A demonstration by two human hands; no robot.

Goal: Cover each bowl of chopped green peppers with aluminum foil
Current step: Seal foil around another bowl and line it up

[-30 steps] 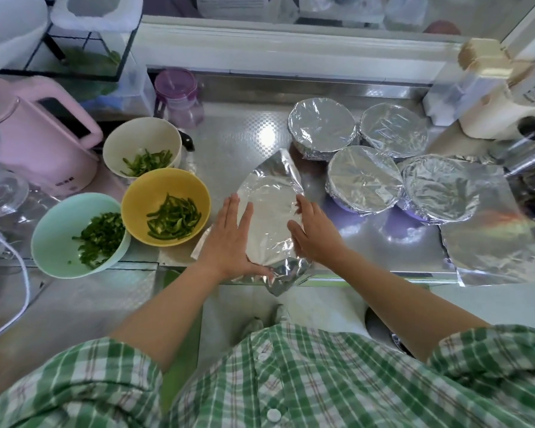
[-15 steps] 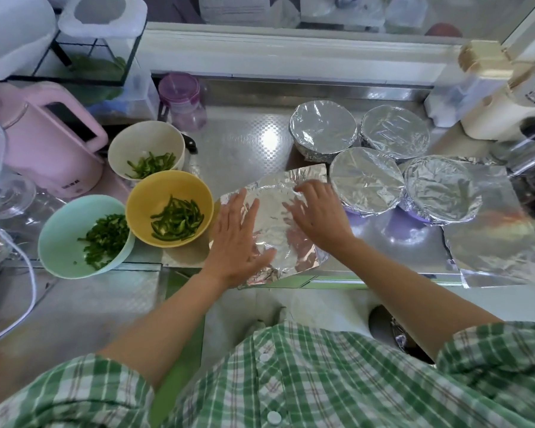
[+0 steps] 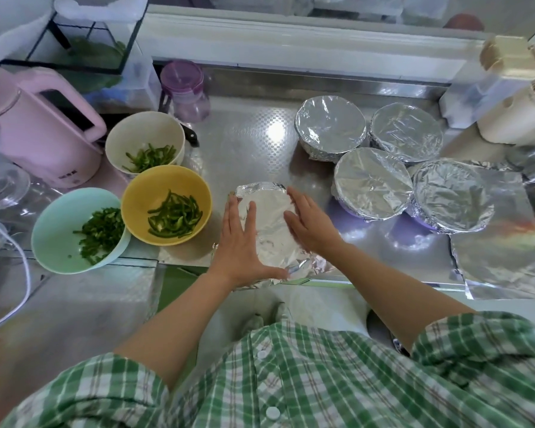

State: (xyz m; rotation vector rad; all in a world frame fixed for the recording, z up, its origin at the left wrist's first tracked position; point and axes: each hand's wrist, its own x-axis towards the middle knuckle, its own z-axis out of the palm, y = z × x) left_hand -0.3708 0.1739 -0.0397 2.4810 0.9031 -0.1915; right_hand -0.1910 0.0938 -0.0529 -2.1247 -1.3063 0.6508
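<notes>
Pressing foil [image 3: 270, 220]: left hand [image 3: 241, 244], right hand [image 3: 310, 225]

Three uncovered bowls [image 3: 155, 189] sit front-left on the counter [image 3: 244, 143], with a foil-draped bowl [image 3: 269, 223] just right of them at the front edge. Four covered bowls [image 3: 371, 183] cluster farther right and back, and a loose foil sheet [image 3: 504, 261] lies at the front right.

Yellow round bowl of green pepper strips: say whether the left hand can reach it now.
Probably yes: the yellow round bowl sits just left of the left hand, nothing standing between them, though that hand presses flat on the crinkled silver foil.
</notes>
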